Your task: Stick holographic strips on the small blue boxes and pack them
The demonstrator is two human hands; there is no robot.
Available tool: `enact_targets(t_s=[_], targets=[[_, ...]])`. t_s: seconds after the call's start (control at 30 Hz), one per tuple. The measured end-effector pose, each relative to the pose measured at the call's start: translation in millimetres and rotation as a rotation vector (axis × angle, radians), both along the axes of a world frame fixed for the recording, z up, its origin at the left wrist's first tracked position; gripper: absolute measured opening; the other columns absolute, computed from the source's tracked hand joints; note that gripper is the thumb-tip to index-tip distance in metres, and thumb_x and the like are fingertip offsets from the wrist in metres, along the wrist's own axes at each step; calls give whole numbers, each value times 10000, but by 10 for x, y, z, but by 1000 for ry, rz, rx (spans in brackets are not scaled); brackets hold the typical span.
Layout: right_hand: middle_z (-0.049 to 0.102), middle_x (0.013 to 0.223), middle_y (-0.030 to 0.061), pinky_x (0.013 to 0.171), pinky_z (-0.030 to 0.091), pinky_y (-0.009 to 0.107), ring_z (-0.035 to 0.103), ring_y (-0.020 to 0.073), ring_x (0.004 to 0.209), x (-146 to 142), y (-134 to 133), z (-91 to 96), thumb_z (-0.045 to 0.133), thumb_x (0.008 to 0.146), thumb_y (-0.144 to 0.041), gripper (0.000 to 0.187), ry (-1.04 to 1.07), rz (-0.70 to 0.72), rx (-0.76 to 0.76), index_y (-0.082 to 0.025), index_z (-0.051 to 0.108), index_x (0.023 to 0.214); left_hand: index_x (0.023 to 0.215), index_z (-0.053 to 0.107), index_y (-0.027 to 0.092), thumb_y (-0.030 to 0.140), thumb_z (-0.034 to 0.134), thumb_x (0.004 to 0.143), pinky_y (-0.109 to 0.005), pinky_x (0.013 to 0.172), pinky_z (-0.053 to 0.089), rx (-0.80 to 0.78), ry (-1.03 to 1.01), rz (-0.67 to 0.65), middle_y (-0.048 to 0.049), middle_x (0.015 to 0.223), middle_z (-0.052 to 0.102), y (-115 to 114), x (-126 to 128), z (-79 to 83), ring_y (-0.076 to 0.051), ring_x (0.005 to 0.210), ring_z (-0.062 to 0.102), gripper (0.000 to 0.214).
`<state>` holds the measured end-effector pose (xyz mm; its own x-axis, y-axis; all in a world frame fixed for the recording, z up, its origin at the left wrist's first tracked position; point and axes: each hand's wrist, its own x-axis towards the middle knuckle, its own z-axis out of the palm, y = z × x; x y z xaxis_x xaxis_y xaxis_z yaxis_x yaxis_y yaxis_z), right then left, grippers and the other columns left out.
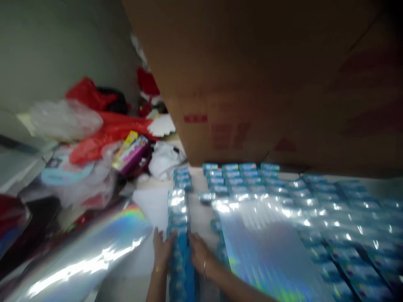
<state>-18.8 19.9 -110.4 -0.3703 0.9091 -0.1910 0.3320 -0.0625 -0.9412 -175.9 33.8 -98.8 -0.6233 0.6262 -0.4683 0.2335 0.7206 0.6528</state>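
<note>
Found left hand [162, 247] laid against the left side of a long column of blue packets [178, 209], near its closer end. Found right hand [198, 251] set against the opposite side, at much the same height. Noted fingers of both hands stretched out and pressed flat to the column's flanks, not curled round any single packet; finer detail lost to blur. Noted thin bangle at the right wrist.

Located the column on the pale table [151, 205], running away from the wearer toward a large cardboard box [252, 84] at the far side. Recorded a wide grid of like packets [315, 201] set out in rows to the right, under and beyond a holographic sheet [261, 247] resting just beside the right forearm. Logged one loose packet [206, 196] lying alone between column and grid.

Judged the laying-out well advanced: most packets in ordered rows, the gripped column apart from the grid, the loose packet not squared in with either.

Noted to the left a crumpled roll of shiny film [94, 251], red plastic bags [107, 130], a clear bag [63, 119] and a small colourful carton [132, 153], all heaped well apart from the hands.
</note>
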Motion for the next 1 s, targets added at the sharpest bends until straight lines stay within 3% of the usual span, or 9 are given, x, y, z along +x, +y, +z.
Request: enact_targets(t_s=[0.07, 0.17, 0.23, 0.33, 0.47, 0.7, 0.8, 0.9, 1.0], targets=[[629, 1061, 93, 893, 493, 338, 606, 237, 1006, 5, 85, -112, 438, 880, -201, 462, -9, -31, 90, -259, 511, 1333, 1411, 294, 128, 564, 634, 683, -492, 1043, 389, 0, 259, -67, -214, 1366, 449, 44, -81, -106, -369, 1296, 423, 914], [627, 1138, 87, 868, 511, 341, 603, 246, 1039, 299, 252, -76, 416, 913, -275, 386, -21, -203, 297, -322, 554, 1271, 1288, 467, 199, 585, 534, 750, -522, 1024, 396, 256, 501, -196, -148, 1289, 541, 156, 106, -70, -363, 1219, 497, 666], [643, 1069, 85, 849, 506, 355, 601, 239, 1010, 700, 358, 127, 374, 938, -281, 320, -58, -322, 387, -299, 615, 1148, 1160, 562, 222, 511, 451, 839, -444, 967, 455, 417, 448, -415, -106, 1164, 614, 244, 470, 137, -293, 1119, 571, 446], [642, 902, 96, 794, 488, 377, 586, 241, 892, 1412, 584, 400, 342, 930, -248, 313, -188, -401, 488, -215, 639, 1023, 1102, 611, 206, 365, 394, 906, -408, 947, 442, 468, 378, -845, -96, 1088, 626, 498, 1135, 431, -246, 1078, 564, 333], [622, 946, 112, 829, 432, 389, 531, 247, 921, 2065, 766, 334, 369, 916, -212, 282, -390, -364, 527, -180, 634, 1007, 1167, 590, 232, 317, 539, 855, -446, 914, 393, 288, 516, -1100, -108, 1204, 551, 796, 1695, 385, -288, 1125, 485, 327], [572, 1167, 111, 931, 307, 396, 432, 252, 1106, 2118, 814, 205, 431, 940, -261, 281, -660, -216, 544, -210, 611, 1149, 918, 576, 206, 305, 498, 890, -378, 837, 352, 312, 527, -1096, -72, 1050, 580, 806, 1757, 229, -239, 1008, 499, 129], [607, 1033, 87, 958, 251, 408, 451, 238, 1032, 2125, 965, 281, 438, 948, -286, 240, -705, -136, 547, -211, 648, 1036, 841, 556, 198, 275, 460, 906, -356, 815, 346, 327, 457, -1087, -45, 911, 594, 857, 1733, 269, -212, 918, 521, 139], [611, 908, 79, 897, 274, 378, 464, 220, 912, 2160, 1081, 382, 397, 964, -273, 280, -713, -13, 506, -185, 651, 883, 945, 590, 207, 280, 467, 906, -364, 846, 335, 377, 458, -1118, -56, 974, 615, 916, 1781, 349, -217, 966, 528, 149], [615, 908, 98, 828, 284, 367, 466, 231, 891, 2162, 1125, 452, 371, 968, -260, 295, -709, 4, 443, -174, 638, 875, 1115, 605, 250, 296, 472, 911, -391, 883, 317, 444, 521, -1216, -77, 1140, 608, 930, 1932, 423, -249, 1079, 500, 248]])
